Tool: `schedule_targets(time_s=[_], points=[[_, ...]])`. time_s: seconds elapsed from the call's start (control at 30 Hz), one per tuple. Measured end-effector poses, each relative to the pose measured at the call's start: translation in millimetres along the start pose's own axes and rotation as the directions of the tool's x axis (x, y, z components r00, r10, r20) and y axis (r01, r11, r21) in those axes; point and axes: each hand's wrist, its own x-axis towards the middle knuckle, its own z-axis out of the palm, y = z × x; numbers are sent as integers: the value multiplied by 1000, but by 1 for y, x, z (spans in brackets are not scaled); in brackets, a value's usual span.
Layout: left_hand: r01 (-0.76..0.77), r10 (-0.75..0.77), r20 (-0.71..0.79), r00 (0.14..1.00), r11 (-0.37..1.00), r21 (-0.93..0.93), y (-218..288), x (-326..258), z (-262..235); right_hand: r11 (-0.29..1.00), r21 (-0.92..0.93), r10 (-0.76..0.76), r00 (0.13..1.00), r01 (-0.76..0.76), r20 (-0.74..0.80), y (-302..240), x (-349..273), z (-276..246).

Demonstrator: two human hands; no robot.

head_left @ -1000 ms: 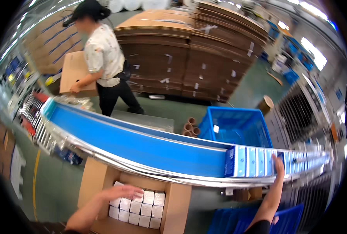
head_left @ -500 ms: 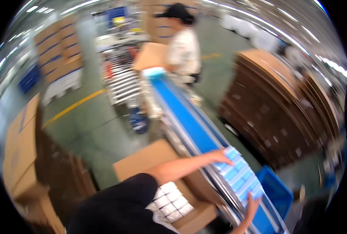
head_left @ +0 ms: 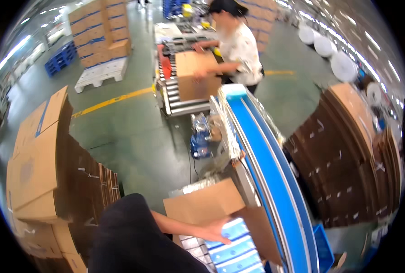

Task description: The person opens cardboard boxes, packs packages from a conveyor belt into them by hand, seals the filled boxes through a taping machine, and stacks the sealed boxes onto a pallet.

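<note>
Your left arm comes in from the lower left, black sleeve ending above the elbow, bare forearm stretched out to the right and slightly down. Your left hand (head_left: pixel 218 230) lies palm-down with its fingers (head_left: pixel 227 239) spread flat and released on the top of a row of blue-and-white packs (head_left: pixel 234 248) — pressing on them rather than gripping, as far as the view shows. Those packs lie in layers inside an open cardboard box (head_left: pixel 207 207), which stands at the lower middle of the view just beside the near end of the blue conveyor belt (head_left: pixel 275 177); one box flap stands up behind your hand. Your right hand is not in view, so its fingers cannot be told.

The belt runs away from you toward another person (head_left: pixel 238 45), who stands at its far end with both hands on a plain brown carton (head_left: pixel 195 75) resting on a roller track (head_left: pixel 179 102). Flattened cartons (head_left: pixel 38 159) are stacked at your left, and more stand in a dark brown stack (head_left: pixel 348 159) right of the belt. A pallet of boxes (head_left: pixel 102 41) sits on the green floor (head_left: pixel 134 132) — well apart from you.
</note>
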Motion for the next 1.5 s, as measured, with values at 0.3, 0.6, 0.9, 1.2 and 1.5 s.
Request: schedule_targets(time_s=[0.3,0.6,0.9,1.2,1.5], points=[[214,-129,-214,968,871,442,-160,121,46,965,259,10,992,-42,124,90,130,127],[-231,-359,346,867,327,916,-130,130,72,888,-375,-79,892,266,446,52,133,176],[-256,-329,449,831,490,833,-225,227,75,931,-138,-100,599,339,795,55,247,191],[-84,222,-42,974,531,843,-121,90,74,928,-371,159,865,34,476,87,120,152],[222,-590,23,807,339,914,-183,136,95,988,-96,-11,673,122,740,94,145,155]])
